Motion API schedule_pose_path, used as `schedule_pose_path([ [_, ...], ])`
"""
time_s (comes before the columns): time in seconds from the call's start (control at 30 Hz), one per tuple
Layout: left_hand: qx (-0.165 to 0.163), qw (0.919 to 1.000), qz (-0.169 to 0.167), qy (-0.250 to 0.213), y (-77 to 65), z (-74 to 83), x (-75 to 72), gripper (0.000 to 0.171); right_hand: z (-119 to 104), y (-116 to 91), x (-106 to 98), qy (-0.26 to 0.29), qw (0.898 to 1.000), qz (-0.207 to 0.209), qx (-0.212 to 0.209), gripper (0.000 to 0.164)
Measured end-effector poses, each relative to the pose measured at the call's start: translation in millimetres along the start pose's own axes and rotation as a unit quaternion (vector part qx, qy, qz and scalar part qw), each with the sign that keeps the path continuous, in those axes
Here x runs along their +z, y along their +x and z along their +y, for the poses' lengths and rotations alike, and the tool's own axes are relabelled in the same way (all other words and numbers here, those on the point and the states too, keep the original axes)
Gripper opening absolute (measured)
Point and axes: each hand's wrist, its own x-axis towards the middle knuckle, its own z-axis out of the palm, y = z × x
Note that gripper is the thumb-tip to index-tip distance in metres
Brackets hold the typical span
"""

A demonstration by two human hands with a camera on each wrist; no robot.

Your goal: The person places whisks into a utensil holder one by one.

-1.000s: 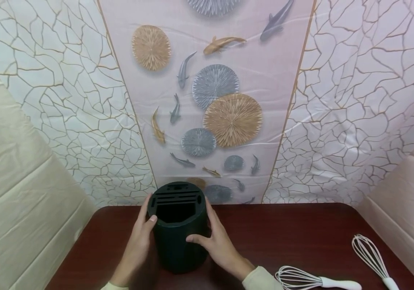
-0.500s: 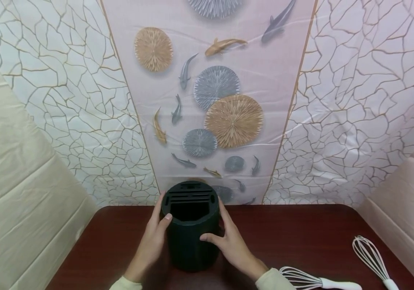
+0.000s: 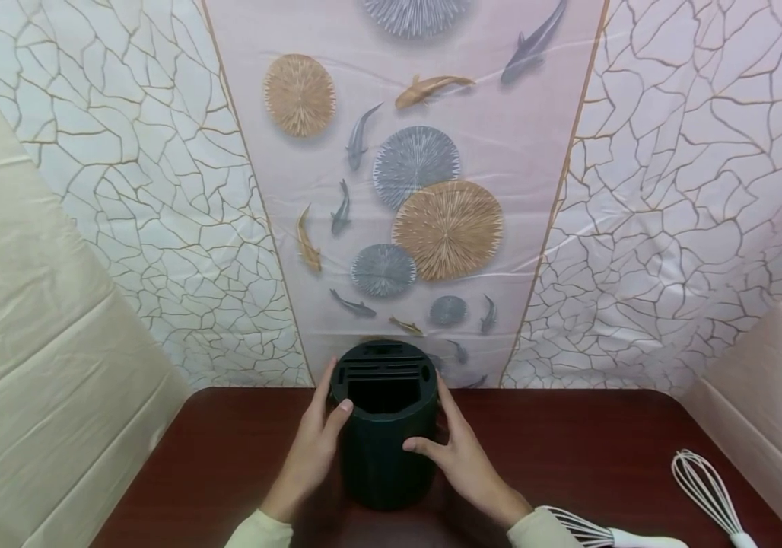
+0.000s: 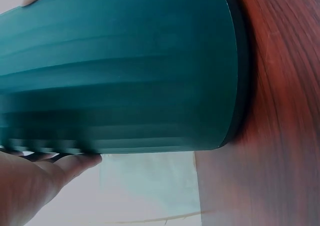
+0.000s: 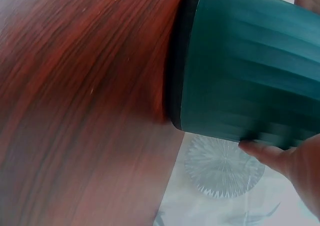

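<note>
A dark green, round knife holder (image 3: 387,464) stands upright at the middle of the table, with narrow slots and one wide rectangular opening in its top. My left hand (image 3: 316,441) grips its left side, thumb near the top rim. On the opposite side my right hand (image 3: 466,460) holds it, with the thumb lower down on the front wall. In the left wrist view, the ribbed side of the knife holder (image 4: 125,75) and its black base show close against the wood. The fingers behind the holder are partly hidden.
Two white-handled whisks lie at the right: one whisk (image 3: 627,536) near the front edge, partly behind my right sleeve, another whisk (image 3: 709,487) farther right. A dark red wooden table (image 3: 569,441) meets a patterned cloth backdrop (image 3: 418,190); pale padded panels flank both sides.
Both hands have moved to the right together with the knife holder between them, keeping the same grip. The whisks stay in place; the view has shifted slightly.
</note>
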Motion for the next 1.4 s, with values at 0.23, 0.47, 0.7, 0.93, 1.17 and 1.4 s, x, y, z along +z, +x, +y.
schedule_pose_path([
  [0.23, 0.000, 0.9999, -0.010, -0.011, 2.5, 0.7, 12.3, 0.068, 3, -3, -13, -0.005, 1.000, 0.000, 0.007, 0.101],
  [0.47, -0.004, 0.9996, -0.023, -0.012, 6.9, 1.9, 25.0, 0.069, 2, -8, -29, 0.004, 0.999, 0.005, 0.035, 0.100],
  [0.7, -0.004, 0.9996, -0.025, -0.014, 11.1, 3.1, 34.6, 0.071, 2, -8, -42, 0.015, 0.999, -0.001, 0.038, 0.099],
  [0.93, -0.008, 0.9996, -0.022, -0.014, 17.1, 6.0, 44.8, 0.071, 4, -8, -53, 0.001, 1.000, 0.004, 0.031, 0.099],
  [1.17, -0.014, 0.9995, -0.028, 0.004, 19.3, 6.2, 48.7, 0.072, 4, -9, -59, 0.004, 0.999, 0.003, 0.040, 0.100],
  [1.4, -0.006, 0.9961, -0.045, 0.076, 20.0, 16.5, 38.8, 0.076, 6, -14, -58, 0.005, 0.999, 0.010, 0.042, 0.099],
])
